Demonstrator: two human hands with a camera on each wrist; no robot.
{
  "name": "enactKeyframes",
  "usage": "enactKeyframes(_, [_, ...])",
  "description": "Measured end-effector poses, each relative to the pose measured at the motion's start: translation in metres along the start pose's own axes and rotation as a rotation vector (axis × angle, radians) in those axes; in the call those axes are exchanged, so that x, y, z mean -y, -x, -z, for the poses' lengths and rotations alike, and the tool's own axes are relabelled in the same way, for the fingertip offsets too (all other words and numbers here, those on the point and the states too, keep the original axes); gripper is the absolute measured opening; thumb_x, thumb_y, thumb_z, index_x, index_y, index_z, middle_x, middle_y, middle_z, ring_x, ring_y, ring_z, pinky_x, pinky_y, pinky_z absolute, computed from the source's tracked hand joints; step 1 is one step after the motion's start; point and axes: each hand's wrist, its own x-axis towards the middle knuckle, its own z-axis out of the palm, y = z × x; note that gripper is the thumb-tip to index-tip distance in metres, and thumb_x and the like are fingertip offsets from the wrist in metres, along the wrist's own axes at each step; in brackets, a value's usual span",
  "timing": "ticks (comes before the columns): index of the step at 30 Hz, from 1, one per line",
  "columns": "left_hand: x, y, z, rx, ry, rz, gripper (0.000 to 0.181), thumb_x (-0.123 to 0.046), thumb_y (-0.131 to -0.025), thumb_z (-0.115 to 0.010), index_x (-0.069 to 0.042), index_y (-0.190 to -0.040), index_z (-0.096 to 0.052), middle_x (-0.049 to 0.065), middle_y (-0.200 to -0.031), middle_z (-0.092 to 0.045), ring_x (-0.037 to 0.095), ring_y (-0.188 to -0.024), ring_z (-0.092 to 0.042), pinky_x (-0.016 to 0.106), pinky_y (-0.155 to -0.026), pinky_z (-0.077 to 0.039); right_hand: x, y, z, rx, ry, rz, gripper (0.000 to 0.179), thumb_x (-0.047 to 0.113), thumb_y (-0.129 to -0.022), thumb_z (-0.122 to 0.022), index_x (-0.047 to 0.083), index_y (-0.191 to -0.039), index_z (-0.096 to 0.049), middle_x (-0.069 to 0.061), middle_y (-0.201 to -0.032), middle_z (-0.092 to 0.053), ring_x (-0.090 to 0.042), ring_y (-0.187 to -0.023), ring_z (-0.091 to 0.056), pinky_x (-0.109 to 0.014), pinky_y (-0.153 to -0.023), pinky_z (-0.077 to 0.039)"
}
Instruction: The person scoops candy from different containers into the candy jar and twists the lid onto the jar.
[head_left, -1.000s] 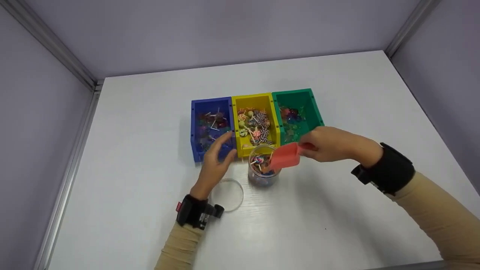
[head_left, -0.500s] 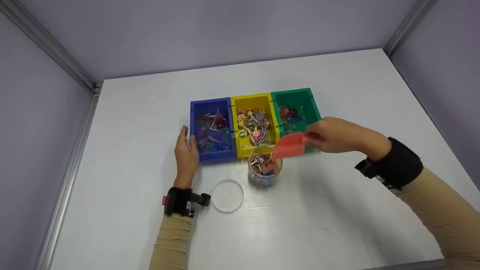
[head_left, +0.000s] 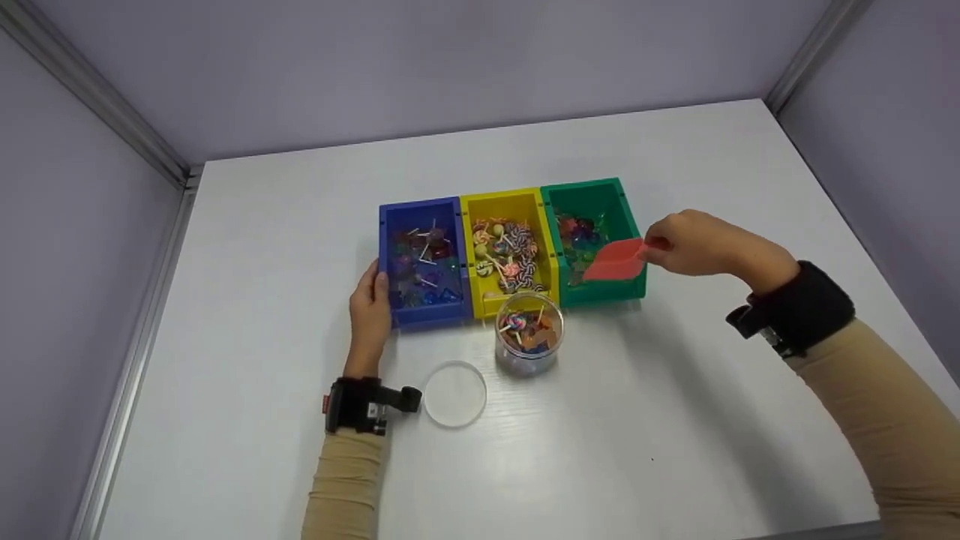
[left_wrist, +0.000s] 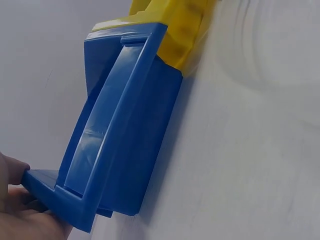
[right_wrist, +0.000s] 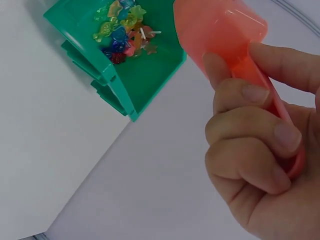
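In the head view my right hand (head_left: 694,241) holds a pink scoop (head_left: 616,259) by its handle, above the front of the green bin (head_left: 634,214). The right wrist view shows its fingers curled round the handle of the scoop (right_wrist: 215,30). My left hand (head_left: 370,315) grips the left side of the blue bin (head_left: 431,316), thumb at the rim and fingers below it in the left wrist view. A clear jar (head_left: 527,364) of small colourful charms and lollipops stands before the yellow bin (head_left: 510,201).
A clear round lid (head_left: 455,395) lies on the white table (head_left: 600,457), left of the jar and near my left wrist. The joined bins hold candy-like pieces (head_left: 517,255). Purple-grey walls (head_left: 480,67) stand behind and at both sides.
My right hand has carried the scoop from the jar up and right to the green bin. My left hand has moved from beside the jar to the left side of the blue bin.
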Motion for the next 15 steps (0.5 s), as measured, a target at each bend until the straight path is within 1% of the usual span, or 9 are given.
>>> enactKeyframes(2, [0.001,0.001,0.0,-0.002,0.007,-0.001,0.047,-0.018,-0.106,-0.036,0.005,-0.146,-0.035,0.023,-0.152,-0.038,0.033,-0.146,-0.033,0.043,-0.123,-0.029,-0.003,-0.006,-0.002,0.014,-0.005,-0.027,0.026,0.016,-0.097,-0.052,-0.006,-0.089,-0.065,-0.001,-0.061,-0.039,-0.015,-0.058,-0.038,-0.026,-0.055,-0.032])
enactKeyframes(6, [0.001,0.002,0.001,-0.015,0.017,-0.017,0.046,-0.017,-0.105,-0.037,0.006,-0.145,-0.037,0.024,-0.15,-0.04,0.034,-0.144,-0.036,0.044,-0.122,-0.031,-0.002,-0.02,-0.006,0.073,-0.011,-0.112,0.027,0.015,-0.094,-0.05,-0.005,-0.086,-0.066,0.001,-0.058,-0.036,-0.013,-0.057,-0.035,-0.025,-0.053,-0.03])
enactKeyframes(8, [0.001,0.003,0.001,-0.024,0.011,-0.029,0.045,-0.016,-0.105,-0.037,0.007,-0.144,-0.038,0.025,-0.149,-0.042,0.035,-0.143,-0.037,0.045,-0.121,-0.032,-0.001,-0.027,-0.009,0.106,-0.004,-0.158,0.026,0.015,-0.093,-0.051,-0.004,-0.084,-0.067,0.002,-0.058,-0.038,-0.014,-0.058,-0.035,-0.025,-0.054,-0.03])
enactKeyframes(10, [0.0,0.003,0.001,-0.027,0.007,-0.032,0.045,-0.016,-0.105,-0.038,0.007,-0.143,-0.038,0.025,-0.148,-0.043,0.036,-0.142,-0.039,0.045,-0.12,-0.032,0.0,-0.033,-0.011,0.136,0.001,-0.206,0.026,0.016,-0.092,-0.053,-0.004,-0.086,-0.068,0.0,-0.062,-0.045,-0.015,-0.061,-0.039,-0.026,-0.056,-0.035])
enactKeyframes(13, [-0.001,0.002,0.0,-0.029,-0.009,-0.034,0.044,-0.015,-0.105,-0.038,0.008,-0.143,-0.039,0.026,-0.147,-0.044,0.036,-0.141,-0.04,0.046,-0.119,-0.034,-0.001,-0.041,-0.011,0.174,0.0,-0.279,0.026,0.017,-0.089,-0.058,-0.006,-0.093,-0.068,-0.005,-0.074,-0.054,-0.02,-0.071,-0.046,-0.032,-0.065,-0.046])
enactKeyframes(15, [-0.002,0.001,-0.001,-0.026,-0.014,-0.023,0.044,-0.016,-0.105,-0.037,0.007,-0.143,-0.039,0.025,-0.147,-0.044,0.036,-0.141,-0.04,0.046,-0.119,-0.034,-0.001,-0.046,-0.01,0.197,-0.003,-0.323,0.023,0.016,-0.087,-0.059,-0.005,-0.093,-0.065,-0.007,-0.078,-0.054,-0.022,-0.075,-0.047,-0.035,-0.069,-0.047])
